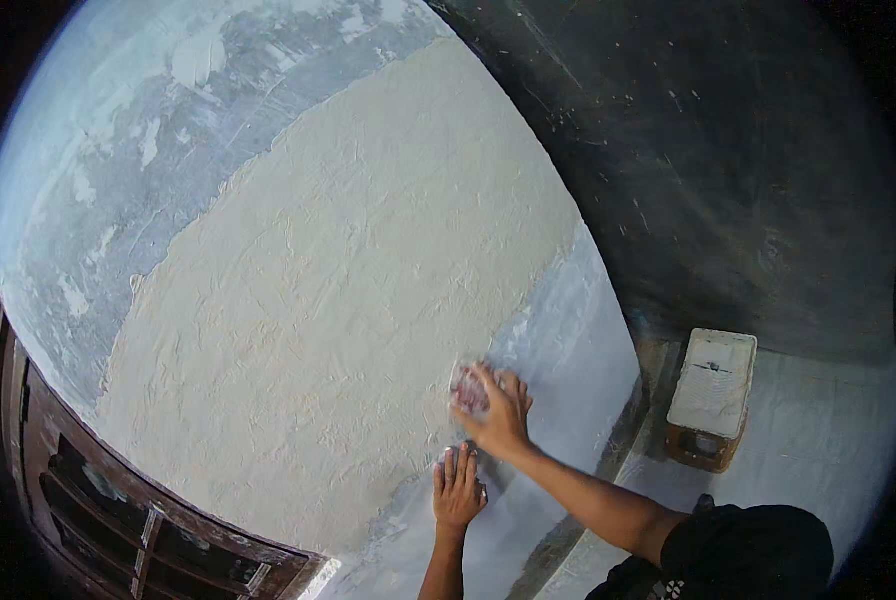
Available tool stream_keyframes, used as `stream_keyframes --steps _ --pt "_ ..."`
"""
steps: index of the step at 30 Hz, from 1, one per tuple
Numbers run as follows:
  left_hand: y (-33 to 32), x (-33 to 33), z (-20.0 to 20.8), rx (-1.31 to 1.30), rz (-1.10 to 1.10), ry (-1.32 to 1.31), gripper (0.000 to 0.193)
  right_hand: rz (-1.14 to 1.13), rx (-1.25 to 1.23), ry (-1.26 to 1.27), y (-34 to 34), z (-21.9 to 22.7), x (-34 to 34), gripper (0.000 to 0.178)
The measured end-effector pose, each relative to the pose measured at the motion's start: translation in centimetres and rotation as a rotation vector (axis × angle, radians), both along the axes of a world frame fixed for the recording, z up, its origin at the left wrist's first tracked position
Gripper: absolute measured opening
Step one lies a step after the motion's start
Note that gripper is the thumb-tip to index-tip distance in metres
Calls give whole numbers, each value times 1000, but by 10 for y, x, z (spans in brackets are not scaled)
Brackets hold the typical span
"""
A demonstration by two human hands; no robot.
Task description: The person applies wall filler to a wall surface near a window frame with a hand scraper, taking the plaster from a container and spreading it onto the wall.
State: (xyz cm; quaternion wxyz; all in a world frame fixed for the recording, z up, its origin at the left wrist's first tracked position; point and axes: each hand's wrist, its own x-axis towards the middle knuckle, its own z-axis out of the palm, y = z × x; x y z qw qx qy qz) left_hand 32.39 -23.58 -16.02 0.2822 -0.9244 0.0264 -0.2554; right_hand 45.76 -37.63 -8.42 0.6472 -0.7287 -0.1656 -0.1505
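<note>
A broad patch of cream textured plaster (318,290) covers the middle of the pale wall, with short raised ridges all over it. At its lower right edge my right hand (500,415) is closed on a rounded, reddish and whitish object (470,391) that looks like crumpled plastic; its exact kind is unclear. That object is against the plaster. Just below and to the left, my left hand (458,490) lies with its fingers stretched out upward against the wall, near the patch's lower border. It holds nothing.
Bare bluish-grey wall (568,340) borders the patch. To the right, on the floor, a box-like container (705,448) has a whitish plastered top. A dark wall (748,170) rises at upper right. A brown wooden frame with dark openings (118,510) curves along the lower left.
</note>
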Motion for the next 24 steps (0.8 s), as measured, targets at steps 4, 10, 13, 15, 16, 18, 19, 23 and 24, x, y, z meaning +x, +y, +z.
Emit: stream_keyframes --steps 4,10,13,15,16,18,19,23,24 --pt "0 -5 1 -132 6 46 67 128 -86 -102 -1 -12 -21 78" --pt "-4 -1 4 -13 34 20 67 92 -17 -101 -4 -11 1 77" --pt "1 -4 0 -47 48 26 64 140 -33 -197 -10 -21 -8 79" --pt "2 -3 1 -16 34 3 63 125 -2 -222 -15 -15 4 77" --pt "0 -2 2 14 12 -19 62 122 -2 -219 -18 -10 18 77" --pt "-6 2 5 28 9 -17 61 -3 -60 -376 -21 -14 46 79" --pt "-6 1 6 44 23 -16 60 55 -106 -424 -23 -19 49 78" --pt "-1 -3 2 46 24 -48 59 164 -270 -505 -35 -61 30 75" --pt "0 -3 1 23 29 -27 59 168 -269 -509 -33 -62 33 75"
